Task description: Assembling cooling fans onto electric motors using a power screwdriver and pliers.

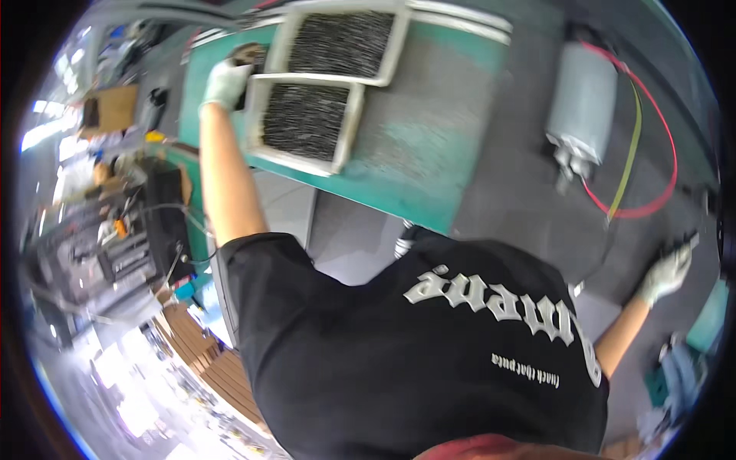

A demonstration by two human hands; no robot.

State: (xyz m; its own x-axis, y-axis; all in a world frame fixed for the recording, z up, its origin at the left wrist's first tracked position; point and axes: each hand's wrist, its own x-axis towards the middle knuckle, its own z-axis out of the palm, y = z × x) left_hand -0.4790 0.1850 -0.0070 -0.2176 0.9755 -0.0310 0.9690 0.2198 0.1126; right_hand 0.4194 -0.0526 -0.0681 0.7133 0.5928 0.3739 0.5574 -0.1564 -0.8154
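My left hand [224,83], in a white glove, is stretched out to the left side of two white-rimmed trays. Its fingers close around or against a dark brown piece [248,55], blurred and partly hidden. The near tray [351,130] and the far tray [399,38] hold many thin dark strips, packed closely. Both stand on a worn green mat [422,184]. Far off to the right, my gloved right hand [667,274] is closed, and a thin dark piece [692,240] sticks out beyond its fingers.
A grey cylindrical unit [584,96] lies at the right, with a red cable [675,146] and a yellow-green cable [633,146] looping beside it. To the left are a cardboard box [115,107] and cluttered dark equipment [153,222]. Brown boxes [230,376] sit at lower left.
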